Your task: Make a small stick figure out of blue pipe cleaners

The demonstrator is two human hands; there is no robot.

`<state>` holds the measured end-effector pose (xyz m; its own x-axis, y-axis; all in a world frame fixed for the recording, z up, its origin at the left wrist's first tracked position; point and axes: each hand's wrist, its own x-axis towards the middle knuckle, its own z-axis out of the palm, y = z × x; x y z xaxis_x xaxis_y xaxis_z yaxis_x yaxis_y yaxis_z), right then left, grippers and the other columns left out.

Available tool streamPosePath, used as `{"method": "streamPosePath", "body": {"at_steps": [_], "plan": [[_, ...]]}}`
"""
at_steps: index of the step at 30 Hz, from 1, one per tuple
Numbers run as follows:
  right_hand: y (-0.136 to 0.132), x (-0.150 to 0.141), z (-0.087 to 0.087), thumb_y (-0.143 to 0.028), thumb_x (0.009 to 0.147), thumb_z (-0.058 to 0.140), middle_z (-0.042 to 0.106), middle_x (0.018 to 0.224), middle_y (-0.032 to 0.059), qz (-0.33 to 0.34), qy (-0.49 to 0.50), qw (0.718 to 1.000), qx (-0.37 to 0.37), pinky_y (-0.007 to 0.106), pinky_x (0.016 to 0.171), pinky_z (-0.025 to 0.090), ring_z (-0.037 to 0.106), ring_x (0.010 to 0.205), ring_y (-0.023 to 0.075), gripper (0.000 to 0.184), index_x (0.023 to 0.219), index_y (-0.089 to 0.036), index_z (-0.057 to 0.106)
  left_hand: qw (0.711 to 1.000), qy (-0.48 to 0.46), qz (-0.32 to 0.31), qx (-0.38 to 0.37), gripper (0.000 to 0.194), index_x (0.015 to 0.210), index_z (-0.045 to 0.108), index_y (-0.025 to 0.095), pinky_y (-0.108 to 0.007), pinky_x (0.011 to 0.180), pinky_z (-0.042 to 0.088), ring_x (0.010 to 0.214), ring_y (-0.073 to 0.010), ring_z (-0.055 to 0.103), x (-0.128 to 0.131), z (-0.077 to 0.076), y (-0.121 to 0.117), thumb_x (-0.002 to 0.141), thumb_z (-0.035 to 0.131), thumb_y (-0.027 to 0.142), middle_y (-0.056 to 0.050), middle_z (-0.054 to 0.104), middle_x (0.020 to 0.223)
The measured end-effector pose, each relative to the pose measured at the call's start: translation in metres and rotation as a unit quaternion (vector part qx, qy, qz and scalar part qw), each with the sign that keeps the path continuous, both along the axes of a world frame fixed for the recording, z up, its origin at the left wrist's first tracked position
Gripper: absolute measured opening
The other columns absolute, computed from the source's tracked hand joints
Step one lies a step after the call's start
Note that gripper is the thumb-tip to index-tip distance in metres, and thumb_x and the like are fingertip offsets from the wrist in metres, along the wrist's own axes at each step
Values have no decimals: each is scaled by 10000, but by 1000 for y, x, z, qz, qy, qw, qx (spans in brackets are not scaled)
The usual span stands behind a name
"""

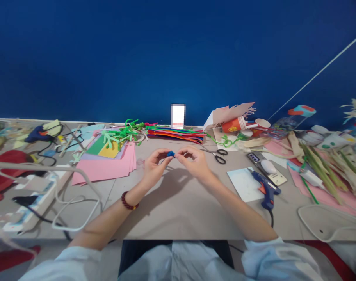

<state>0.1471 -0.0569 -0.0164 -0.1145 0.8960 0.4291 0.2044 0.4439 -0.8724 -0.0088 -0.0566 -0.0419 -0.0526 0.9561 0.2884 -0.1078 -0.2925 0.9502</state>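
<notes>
My left hand (156, 166) and my right hand (194, 162) are raised close together over the beige table (178, 207). Pinched between their fingertips is a small blue fuzzy piece (171, 154), probably a bit of pipe cleaner. The fingers hide part of it. A dark red bead bracelet (129, 201) circles my left wrist. Nearest my right hand lie black-handled scissors (217, 156). A stack of pink and coloured paper (106, 166) lies to the left of my left hand.
Bundled multicoloured pipe cleaners (175, 134) and green twisted ones (122, 132) lie at the back. A blue glue gun (266, 189) with its cord rests at right, near a phone (254, 158). A white power strip (34, 199) with cables sits at left. Dried leaves and paper crafts crowd the far right.
</notes>
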Motion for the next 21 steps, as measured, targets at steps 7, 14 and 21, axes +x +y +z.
{"method": "streamPosePath", "body": {"at_steps": [7,14,21], "plan": [[5,5,2,-335,712,663,615,724,3,63,32,976,-208,252,559,455,526,585,104,169,741,-180,603,979,164,33,116,145,855,714,215,-297,796,503,835,-176,633,-6,2,-2,718,713,263,-65,683,885],[5,11,11,-288,752,610,623,751,18,72,-29,985,-156,252,596,445,542,652,119,116,740,-174,623,973,181,37,136,129,807,728,226,-298,790,508,807,-179,642,-5,7,-4,679,742,235,-63,701,844],[6,5,2,-300,796,552,555,774,7,88,-17,992,-91,248,620,449,526,707,121,112,761,-194,552,998,67,2,13,200,835,691,182,-261,693,546,740,-152,644,1,0,-2,675,744,290,-52,682,843]]}}
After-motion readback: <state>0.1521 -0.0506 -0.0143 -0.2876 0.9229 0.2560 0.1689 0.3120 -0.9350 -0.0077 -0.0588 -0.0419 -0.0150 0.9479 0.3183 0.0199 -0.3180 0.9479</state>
